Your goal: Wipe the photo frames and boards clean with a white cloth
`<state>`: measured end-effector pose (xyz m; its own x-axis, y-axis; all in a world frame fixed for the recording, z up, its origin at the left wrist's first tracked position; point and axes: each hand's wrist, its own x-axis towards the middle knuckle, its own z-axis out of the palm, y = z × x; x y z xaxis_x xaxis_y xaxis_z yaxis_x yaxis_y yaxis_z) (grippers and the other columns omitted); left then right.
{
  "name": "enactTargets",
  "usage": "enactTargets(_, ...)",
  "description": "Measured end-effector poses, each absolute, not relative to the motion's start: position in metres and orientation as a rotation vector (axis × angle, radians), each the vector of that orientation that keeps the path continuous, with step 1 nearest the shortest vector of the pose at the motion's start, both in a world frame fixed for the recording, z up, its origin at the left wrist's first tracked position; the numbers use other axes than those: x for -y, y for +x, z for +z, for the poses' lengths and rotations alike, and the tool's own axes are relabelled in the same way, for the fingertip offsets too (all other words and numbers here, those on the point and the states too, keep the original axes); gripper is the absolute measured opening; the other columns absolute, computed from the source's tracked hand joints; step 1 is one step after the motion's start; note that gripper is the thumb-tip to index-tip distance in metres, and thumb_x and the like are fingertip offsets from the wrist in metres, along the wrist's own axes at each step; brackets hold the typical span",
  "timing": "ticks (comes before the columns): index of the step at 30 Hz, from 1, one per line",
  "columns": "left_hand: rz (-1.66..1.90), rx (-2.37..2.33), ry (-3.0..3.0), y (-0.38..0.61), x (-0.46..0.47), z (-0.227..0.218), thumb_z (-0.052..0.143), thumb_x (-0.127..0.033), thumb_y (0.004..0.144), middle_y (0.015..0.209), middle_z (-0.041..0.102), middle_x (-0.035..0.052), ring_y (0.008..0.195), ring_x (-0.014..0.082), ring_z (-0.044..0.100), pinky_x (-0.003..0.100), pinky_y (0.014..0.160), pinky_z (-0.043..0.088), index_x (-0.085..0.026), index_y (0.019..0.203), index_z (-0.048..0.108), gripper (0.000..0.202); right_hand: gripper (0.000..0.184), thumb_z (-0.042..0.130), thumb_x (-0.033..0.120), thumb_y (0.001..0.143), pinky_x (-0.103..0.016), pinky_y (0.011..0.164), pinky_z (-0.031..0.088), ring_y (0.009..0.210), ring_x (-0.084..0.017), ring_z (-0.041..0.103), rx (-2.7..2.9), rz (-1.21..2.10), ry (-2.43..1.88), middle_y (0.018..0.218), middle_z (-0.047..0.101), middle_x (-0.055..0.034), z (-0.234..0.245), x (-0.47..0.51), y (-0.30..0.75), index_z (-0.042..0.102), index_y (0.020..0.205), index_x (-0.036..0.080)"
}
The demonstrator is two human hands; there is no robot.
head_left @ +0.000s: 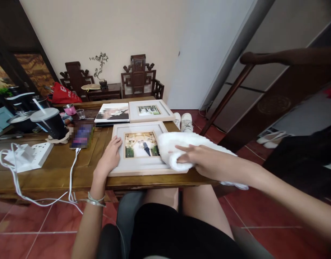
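Pinning the frame [139, 168] at nine o'clock, the left hand [110, 156] lies open. The right hand [200, 162], fingers outstretched, presses the cloth [176, 142] at three o'clock; light, even strokes suit the glass.

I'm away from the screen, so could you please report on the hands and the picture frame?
Left hand flat on picture frame, left edge. Right hand pressing white cloth on its right side. Phone and cable alongside, not touching.
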<state>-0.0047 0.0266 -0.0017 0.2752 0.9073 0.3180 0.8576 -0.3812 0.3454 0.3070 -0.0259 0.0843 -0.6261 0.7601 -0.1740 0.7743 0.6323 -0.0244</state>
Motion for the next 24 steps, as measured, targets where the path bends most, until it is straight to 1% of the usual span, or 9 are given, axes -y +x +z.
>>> enactTargets(3, 0.679, -1.651, 2.446, -0.006, -0.027, 0.000, 0.032, -0.001, 0.084, 0.142, 0.048, 0.0137, 0.140, 0.0225, 0.032, 0.043, 0.116, 0.027, -0.008, 0.128, 0.054, 0.050, 0.060, 0.039, -0.006, 0.064, -0.030, 0.091, 0.045, 0.133, -0.025, 0.042, -2.674, -0.169, 1.346, 0.112, 0.070, -0.0077, 0.081, 0.022, 0.304, 0.069, 0.107, 0.022)
enactTargets(6, 0.649, -1.647, 2.462, -0.007, -0.027, 0.002, 0.031, 0.000, 0.083, 0.143, 0.047, 0.0144, 0.141, 0.0229, 0.030, 0.043, 0.117, 0.027, -0.006, 0.128, 0.053, 0.051, 0.058, 0.039, -0.006, 0.067, -0.031, 0.094, 0.043, 0.135, -0.026, 0.038, -2.735, -0.117, 1.373, 0.111, 0.070, -0.0103, 0.070, -0.016, 0.298, 0.067, 0.111, 0.018)
enactTargets(8, 0.648, -1.644, 2.465, -0.007, -0.027, 0.003, 0.031, 0.000, 0.083, 0.142, 0.048, 0.0148, 0.140, 0.0232, 0.031, 0.044, 0.116, 0.027, -0.005, 0.128, 0.053, 0.051, 0.057, 0.040, -0.006, 0.068, -0.031, 0.092, 0.043, 0.131, -0.026, 0.043, -2.748, -0.020, 1.409, 0.115, 0.068, -0.0124, 0.064, -0.051, 0.294, 0.065, 0.114, 0.016)
enactTargets(10, 0.666, -1.636, 2.460, -0.008, -0.028, 0.002, 0.031, -0.001, 0.083, 0.141, 0.049, 0.0152, 0.140, 0.0235, 0.032, 0.044, 0.116, 0.027, -0.006, 0.127, 0.054, 0.050, 0.057, 0.041, -0.005, 0.070, -0.031, 0.087, 0.044, 0.121, -0.026, 0.054, -2.735, 0.081, 1.462, 0.115, 0.067, -0.0130, 0.062, -0.082, 0.291, 0.063, 0.118, 0.015)
enactTargets(12, 0.700, -1.627, 2.452, -0.009, -0.029, 0.001, 0.032, -0.002, 0.083, 0.140, 0.050, 0.0150, 0.139, 0.0234, 0.034, 0.044, 0.116, 0.028, -0.006, 0.127, 0.055, 0.049, 0.054, 0.040, -0.003, 0.072, -0.031, 0.083, 0.044, 0.108, -0.025, 0.061, -2.732, 0.137, 1.491, 0.111, 0.068, -0.0127, 0.063, -0.104, 0.287, 0.064, 0.117, 0.016)
enactTargets(14, 0.742, -1.619, 2.441, -0.010, -0.030, -0.001, 0.033, -0.003, 0.083, 0.139, 0.051, 0.0144, 0.138, 0.0234, 0.035, 0.045, 0.116, 0.029, -0.008, 0.126, 0.056, 0.049, 0.051, 0.040, -0.003, 0.073, -0.032, 0.081, 0.044, 0.099, -0.025, 0.064, -2.740, 0.155, 1.488, 0.107, 0.069, -0.0130, 0.065, -0.113, 0.284, 0.065, 0.113, 0.015)
enactTargets(19, 0.812, -1.623, 2.426, -0.009, -0.032, -0.005, 0.034, -0.003, 0.082, 0.137, 0.054, 0.0134, 0.136, 0.0234, 0.038, 0.046, 0.115, 0.030, -0.009, 0.125, 0.057, 0.049, 0.044, 0.041, -0.004, 0.071, -0.033, 0.082, 0.042, 0.103, -0.027, 0.061, -2.750, 0.159, 1.386, 0.096, 0.068, -0.0155, 0.062, -0.084, 0.283, 0.070, 0.099, 0.014)
enactTargets(22, 0.814, -1.641, 2.422, -0.008, -0.032, -0.005, 0.034, -0.002, 0.082, 0.136, 0.054, 0.0155, 0.136, 0.0239, 0.039, 0.044, 0.115, 0.030, -0.006, 0.124, 0.058, 0.049, 0.048, 0.040, -0.006, 0.069, -0.035, 0.084, 0.043, 0.105, -0.027, 0.061, -2.747, 0.116, 1.284, 0.096, 0.069, -0.0141, 0.067, -0.042, 0.289, 0.070, 0.100, 0.015)
enactTargets(24, 0.824, -1.644, 2.421, -0.007, -0.032, -0.006, 0.033, -0.002, 0.082, 0.136, 0.054, 0.0160, 0.136, 0.0241, 0.039, 0.045, 0.115, 0.030, -0.005, 0.124, 0.057, 0.049, 0.052, 0.040, -0.006, 0.067, -0.036, 0.087, 0.044, 0.104, -0.027, 0.062, -2.754, 0.049, 1.239, 0.099, 0.070, -0.0114, 0.074, -0.010, 0.294, 0.071, 0.101, 0.019)
